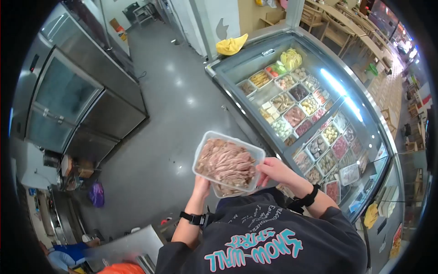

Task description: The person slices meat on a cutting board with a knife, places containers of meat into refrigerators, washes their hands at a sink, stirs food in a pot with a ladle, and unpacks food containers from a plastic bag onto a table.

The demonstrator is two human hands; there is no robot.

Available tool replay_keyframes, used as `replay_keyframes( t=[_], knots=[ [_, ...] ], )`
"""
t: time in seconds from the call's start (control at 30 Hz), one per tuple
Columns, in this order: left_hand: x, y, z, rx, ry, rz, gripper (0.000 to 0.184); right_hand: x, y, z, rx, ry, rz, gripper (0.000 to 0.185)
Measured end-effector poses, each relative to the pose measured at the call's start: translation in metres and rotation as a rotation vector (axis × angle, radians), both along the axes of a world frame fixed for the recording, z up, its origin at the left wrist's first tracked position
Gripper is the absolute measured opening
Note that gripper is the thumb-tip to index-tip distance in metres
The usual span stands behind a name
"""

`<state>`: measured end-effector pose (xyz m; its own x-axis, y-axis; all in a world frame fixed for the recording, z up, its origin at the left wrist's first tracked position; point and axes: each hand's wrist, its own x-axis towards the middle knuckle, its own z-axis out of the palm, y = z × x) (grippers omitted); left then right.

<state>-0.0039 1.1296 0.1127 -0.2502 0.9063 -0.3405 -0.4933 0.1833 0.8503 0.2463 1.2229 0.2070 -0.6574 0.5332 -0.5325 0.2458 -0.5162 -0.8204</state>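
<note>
A clear plastic container (198,160) full of sliced cooked meat (226,160) is held in front of my body, above the floor. A second container (219,192) with similar meat shows just beneath it, apparently stacked. My left hand (202,186) supports the near left side, its fingers mostly hidden under the plastic. At the right end, my right hand (273,171) grips the rim with the thumb on the outside and fingers curled at the edge.
To my right stands a glass-topped display case (273,132) with several food tubs. A yellow cloth (232,44) lies on its far corner. A steel refrigerator (82,96) is at left, a purple bag (96,194) on the floor. Another person (68,253) is at lower left.
</note>
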Motion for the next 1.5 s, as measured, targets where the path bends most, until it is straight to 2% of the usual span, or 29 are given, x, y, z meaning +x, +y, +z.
replay_keyframes(
  t=[0.03,0.13,0.23,0.37,0.47,0.5,0.53,0.6,0.67,0.7,0.73,0.77,0.83,0.9,0.97,1.17,1.27,1.3,1.4,1.5],
  knots=[
    [-0.011,0.019,0.010,-0.044,-0.016,0.002,0.047,-0.016,0.022,-0.002,-0.010,0.011,0.005,0.027],
    [-0.046,0.070,-0.002,0.070,-0.008,0.048,0.047,-0.059,0.083,0.000,-0.030,0.004,0.070,0.028],
    [-0.092,0.126,-0.004,0.008,-0.141,0.032,0.047,-0.098,0.140,0.002,-0.024,-0.052,0.203,0.036],
    [-0.175,0.196,-0.039,-0.063,-0.260,-0.226,0.049,-0.142,0.201,0.015,0.027,-0.137,0.349,0.037],
    [-0.217,0.257,-0.040,-0.158,-0.165,-0.330,0.045,-0.165,0.249,0.008,-0.037,-0.144,0.363,0.039],
    [-0.228,0.276,-0.040,-0.169,-0.087,-0.392,0.043,-0.169,0.267,0.020,-0.003,-0.134,0.354,0.049],
    [-0.230,0.281,-0.036,-0.170,-0.111,-0.399,0.043,-0.161,0.276,0.023,-0.023,-0.130,0.349,0.050],
    [-0.238,0.313,-0.040,-0.190,-0.170,-0.429,0.043,-0.145,0.323,0.005,-0.085,-0.123,0.321,0.052],
    [-0.236,0.340,-0.043,-0.208,-0.180,-0.472,0.043,-0.119,0.383,-0.024,-0.003,-0.234,0.179,0.054],
    [-0.234,0.354,-0.046,-0.219,-0.179,-0.490,0.043,-0.104,0.418,-0.065,0.251,-0.333,0.069,0.050],
    [-0.232,0.370,-0.049,-0.227,-0.173,-0.504,0.043,-0.099,0.457,-0.076,0.414,-0.556,-0.043,0.042],
    [-0.228,0.388,-0.052,-0.236,-0.165,-0.519,0.043,-0.095,0.500,-0.095,0.714,-0.805,-0.011,0.029],
    [-0.219,0.423,-0.058,-0.249,-0.146,-0.544,0.043,-0.075,0.584,-0.185,1.123,-0.980,-0.153,0.033],
    [-0.212,0.447,-0.062,-0.266,-0.122,-0.565,0.042,-0.068,0.630,-0.197,1.419,-1.146,-0.224,0.038],
    [-0.204,0.468,-0.064,-0.283,-0.107,-0.587,0.042,-0.052,0.663,-0.220,1.402,-1.224,-0.114,0.037],
    [-0.169,0.525,-0.071,-0.327,-0.087,-0.720,0.042,-0.037,0.671,-0.212,1.360,-1.310,0.080,0.030],
    [-0.153,0.551,-0.076,-0.326,-0.080,-0.826,0.042,-0.020,0.647,-0.223,1.413,-1.271,-0.070,0.031],
    [-0.147,0.561,-0.078,-0.325,-0.082,-0.865,0.042,-0.015,0.634,-0.216,1.324,-1.312,-0.022,0.034],
    [-0.127,0.584,-0.086,-0.318,-0.082,-0.995,0.042,0.014,0.589,-0.212,1.272,-1.409,-0.010,0.034],
    [-0.111,0.603,-0.095,-0.242,-0.029,-1.155,0.042,0.040,0.526,-0.203,1.194,-1.447,-0.168,0.039]
  ],
)
